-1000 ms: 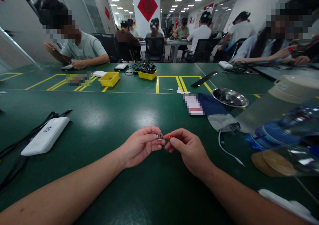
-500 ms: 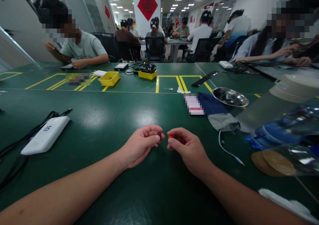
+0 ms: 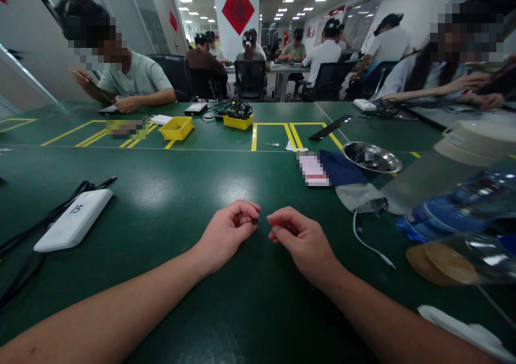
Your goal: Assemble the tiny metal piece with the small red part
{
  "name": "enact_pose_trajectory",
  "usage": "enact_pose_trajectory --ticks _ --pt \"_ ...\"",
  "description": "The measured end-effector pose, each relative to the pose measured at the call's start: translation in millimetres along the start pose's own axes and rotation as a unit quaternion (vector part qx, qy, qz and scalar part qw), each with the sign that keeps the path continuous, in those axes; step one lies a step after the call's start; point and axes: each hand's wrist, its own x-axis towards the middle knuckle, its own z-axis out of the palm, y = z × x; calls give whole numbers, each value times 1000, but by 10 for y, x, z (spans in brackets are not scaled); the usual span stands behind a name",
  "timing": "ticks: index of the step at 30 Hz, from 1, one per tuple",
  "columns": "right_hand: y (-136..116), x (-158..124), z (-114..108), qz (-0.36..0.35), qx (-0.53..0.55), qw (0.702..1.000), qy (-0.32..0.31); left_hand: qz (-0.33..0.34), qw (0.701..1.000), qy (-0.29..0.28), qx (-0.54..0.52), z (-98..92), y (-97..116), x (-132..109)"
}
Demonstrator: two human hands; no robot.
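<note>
Over the green table my left hand (image 3: pixel 228 229) pinches a small dark piece (image 3: pixel 254 221) between thumb and fingertips. Facing it, my right hand (image 3: pixel 300 237) is closed on a small orange-red piece (image 3: pixel 275 223), of which only a bit shows between thumb and forefinger. Both pieces are too small and too covered by fingers for me to name their kind. A narrow gap separates the fingertips of the two hands, and the pieces do not touch.
A white power bank (image 3: pixel 74 219) with black cables lies left. To the right are a phone (image 3: pixel 313 169), a blue-grey pouch (image 3: pixel 349 178), a steel bowl (image 3: pixel 373 158), a large bottle (image 3: pixel 455 165) and plastic bottles (image 3: pixel 447 213). Yellow trays (image 3: pixel 176 129) stand farther back; co-workers sit around.
My left hand has turned slightly and drawn a little left, so the dark piece shows differently. My right hand has shifted slightly left. Both still hold their pieces.
</note>
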Motion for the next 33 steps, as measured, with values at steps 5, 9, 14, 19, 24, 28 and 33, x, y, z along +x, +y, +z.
enact_pose_trajectory --ticks 5,9,14,19,24,28,33 --pt "-17 6 -2 -6 -15 1000 -4 11 1000 -18 18 0 19 -7" --pt "-52 2 11 24 -9 1000 -10 0 1000 -17 -1 10 43 -18" --pt "-109 -6 29 41 25 999 -11 -19 997 -14 -74 32 52 -15" --pt "-98 -5 30 56 56 997 -22 -55 994 -14 -89 21 59 -5" --pt "-79 -13 34 72 87 993 -25 -84 985 -23 -150 6 71 -6" --pt "-91 -8 32 67 85 994 -19 -78 982 -16 -171 -1 70 -1" --pt "-76 -4 22 56 31 998 -17 -80 981 -29 -177 -17 55 7"
